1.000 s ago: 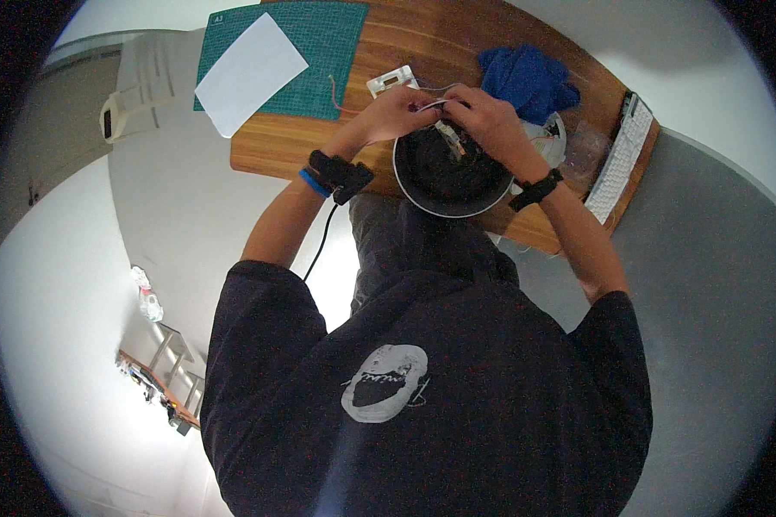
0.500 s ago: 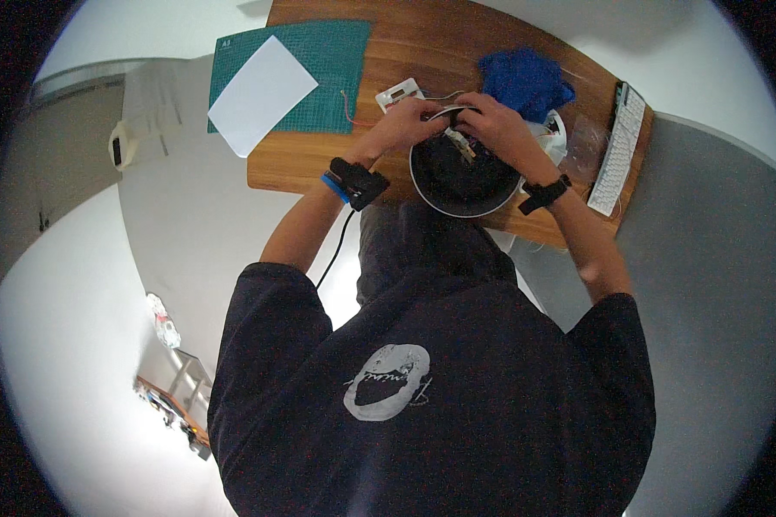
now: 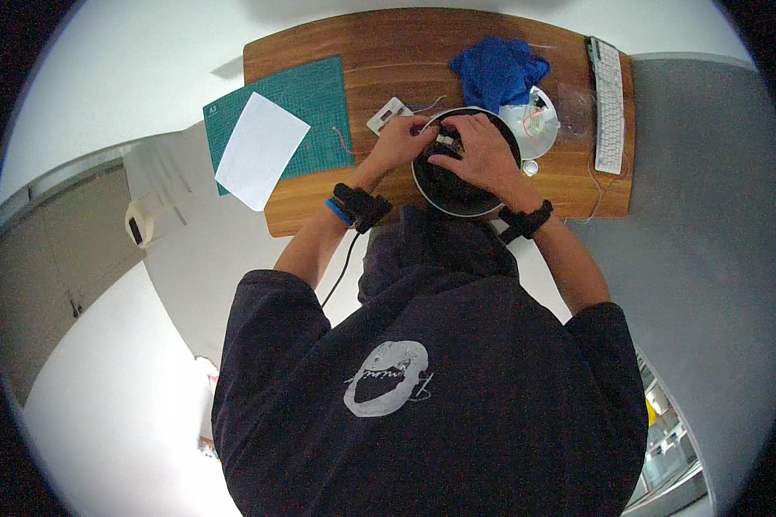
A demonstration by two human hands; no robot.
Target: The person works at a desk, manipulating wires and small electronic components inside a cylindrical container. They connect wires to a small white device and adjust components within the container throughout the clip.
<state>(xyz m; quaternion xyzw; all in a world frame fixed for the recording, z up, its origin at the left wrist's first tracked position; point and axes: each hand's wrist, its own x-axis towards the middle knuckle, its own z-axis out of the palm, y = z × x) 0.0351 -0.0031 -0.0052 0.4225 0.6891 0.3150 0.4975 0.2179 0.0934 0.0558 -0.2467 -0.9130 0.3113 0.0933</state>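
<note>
A round black shell with a pale rim (image 3: 457,210) lies near the front edge of the desk, its dark inside facing up. A small part with light pieces (image 3: 447,139) sits inside, partly covered by my fingers. At the shell's upper left rim, my left hand (image 3: 400,143) is closed in a pinch; what lies between its fingertips is too small to name. My right hand (image 3: 481,153) reaches over the shell from the right, thumb stretched out apart from the fingers, beside the small part. Just behind my left hand is a white box-like device (image 3: 389,115) with thin wires.
On the wooden desk (image 3: 388,47), white paper (image 3: 261,151) overlaps a green cutting mat (image 3: 326,95) at left. Blue cloth (image 3: 498,71) lies behind the shell, beside a white round piece (image 3: 543,129) with a reddish wire. A white keyboard (image 3: 609,108) lines the right side.
My right hand has shifted from the shell's far rim to over its inside, and its thumb has spread. My left hand stays at the rim. The whole view has turned slightly.
</note>
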